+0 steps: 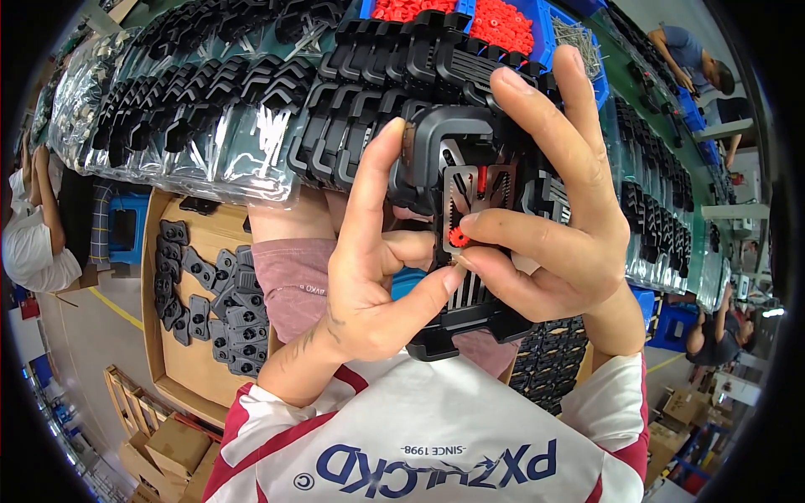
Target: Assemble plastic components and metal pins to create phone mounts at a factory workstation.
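My left hand [365, 289] grips a black plastic clamp-type holder [449, 126] by its side, with the thumb along the lower part and a finger up its left edge. The holder lies over my lap with its open inside facing up. Inside it sit a silver metal plate [501, 180], a red strip [481, 182] and a small red gear [458, 237]. Thumb and index finger of my right hand [570, 226] close in on the gear, touching it; the other fingers stretch out over the holder's upper right. Part of the holder is hidden by both hands.
Rows of black plastic parts [352, 126] fill the green bench ahead. Blue bins hold red pieces [501, 25] and metal pins [577, 42]. A cardboard box [180, 369] with black pads [222, 314] stands left of my legs. Other people [38, 218] work at both sides.
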`<state>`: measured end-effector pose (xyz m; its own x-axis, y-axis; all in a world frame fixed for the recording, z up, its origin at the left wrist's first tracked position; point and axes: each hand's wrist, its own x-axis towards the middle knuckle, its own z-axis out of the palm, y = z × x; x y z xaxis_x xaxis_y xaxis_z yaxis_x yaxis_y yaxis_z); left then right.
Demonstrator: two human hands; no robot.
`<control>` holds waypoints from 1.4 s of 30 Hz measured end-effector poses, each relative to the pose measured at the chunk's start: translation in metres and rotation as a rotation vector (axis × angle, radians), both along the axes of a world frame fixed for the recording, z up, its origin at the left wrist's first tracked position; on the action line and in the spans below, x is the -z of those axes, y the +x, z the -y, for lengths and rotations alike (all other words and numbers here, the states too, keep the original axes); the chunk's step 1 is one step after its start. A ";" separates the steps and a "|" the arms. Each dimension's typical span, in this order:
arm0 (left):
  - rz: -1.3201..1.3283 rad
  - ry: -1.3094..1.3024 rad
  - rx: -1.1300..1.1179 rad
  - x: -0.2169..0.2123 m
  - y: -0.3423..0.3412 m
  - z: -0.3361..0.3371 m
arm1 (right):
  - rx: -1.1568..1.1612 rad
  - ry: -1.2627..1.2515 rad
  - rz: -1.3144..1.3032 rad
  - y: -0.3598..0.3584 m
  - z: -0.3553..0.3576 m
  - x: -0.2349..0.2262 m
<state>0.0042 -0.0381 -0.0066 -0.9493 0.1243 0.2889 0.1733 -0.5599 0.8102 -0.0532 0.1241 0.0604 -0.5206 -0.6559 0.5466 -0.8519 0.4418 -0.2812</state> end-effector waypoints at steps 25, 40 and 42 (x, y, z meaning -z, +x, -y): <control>-0.062 -0.082 -0.026 0.003 -0.001 0.001 | -0.042 0.000 -0.066 -0.004 0.002 0.003; -0.088 -0.133 -0.053 0.003 -0.002 0.001 | -0.047 -0.023 -0.084 -0.004 0.004 0.001; -0.069 -0.080 -0.047 0.002 0.000 0.000 | -0.052 -0.015 -0.113 -0.004 0.003 0.002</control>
<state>0.0039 -0.0381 -0.0087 -0.9329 0.1050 0.3444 0.2545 -0.4841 0.8371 -0.0575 0.1209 0.0588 -0.4206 -0.6717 0.6098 -0.9002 0.3925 -0.1886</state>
